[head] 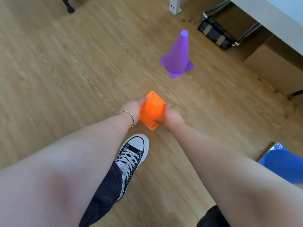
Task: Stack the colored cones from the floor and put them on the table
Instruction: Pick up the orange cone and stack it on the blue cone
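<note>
An orange cone (pixel 152 110) is seen from above over the wooden floor in the middle of the view. My left hand (pixel 133 107) grips its left side and my right hand (pixel 171 116) grips its right side. Whether its base rests on the floor I cannot tell. A purple cone (pixel 177 54) stands upright on the floor farther away, to the upper right, apart from both hands. A blue cone (pixel 283 166) shows partly at the right edge, behind my right forearm. The white table (pixel 278 22) fills the top right corner.
My foot in a black and white sneaker (pixel 132 158) stands just below the orange cone. A black bag (pixel 214 34) and cardboard boxes (pixel 277 68) sit under the table. A white table leg (pixel 175 5) and a black chair caster (pixel 70 9) stand at the far edge.
</note>
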### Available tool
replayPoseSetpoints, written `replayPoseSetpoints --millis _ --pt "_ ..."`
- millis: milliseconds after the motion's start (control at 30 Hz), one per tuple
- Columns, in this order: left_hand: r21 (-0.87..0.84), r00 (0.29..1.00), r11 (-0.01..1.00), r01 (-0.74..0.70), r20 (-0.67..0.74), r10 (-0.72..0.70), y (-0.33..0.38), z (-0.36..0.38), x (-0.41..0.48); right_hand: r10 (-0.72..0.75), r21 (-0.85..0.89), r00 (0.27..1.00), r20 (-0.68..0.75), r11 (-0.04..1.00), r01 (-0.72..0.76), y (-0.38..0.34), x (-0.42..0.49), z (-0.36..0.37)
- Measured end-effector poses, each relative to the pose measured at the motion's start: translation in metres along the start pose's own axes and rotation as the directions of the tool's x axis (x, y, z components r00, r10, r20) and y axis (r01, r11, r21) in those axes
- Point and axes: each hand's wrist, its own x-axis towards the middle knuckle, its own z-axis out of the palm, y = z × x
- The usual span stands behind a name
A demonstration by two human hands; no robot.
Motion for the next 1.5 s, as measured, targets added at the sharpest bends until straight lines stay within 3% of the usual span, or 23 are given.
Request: replayPoseSetpoints --millis 367,633,1233,1500 --pt "-0.292 0.978 0.936 -0.195 -0.124 0.165 0.072 -0.023 -0.009 -0.13 0.173 0.984 -0.123 0.973 0.15 0.08 -0.043 -0.081" --pt "-0.415 0.946 0.853 -0.318 -0.206 0.252 0.167 -0.041 -0.037 -0.081 0.401 0.959 -0.272 0.896 0.19 0.148 -0.109 -0.138" --pt "-0.304 0.806 0.75 -0.587 -0.129 0.578 0.397 -0.038 -0.125 0.164 0.535 0.853 -0.495 0.831 0.15 0.324 -0.298 -0.195" --pt "-0.289 0.768 0.725 -0.625 -0.067 0.636 0.454 0.007 -0.114 0.269 0.564 0.828 -0.491 0.823 0.068 0.391 -0.31 -0.177"
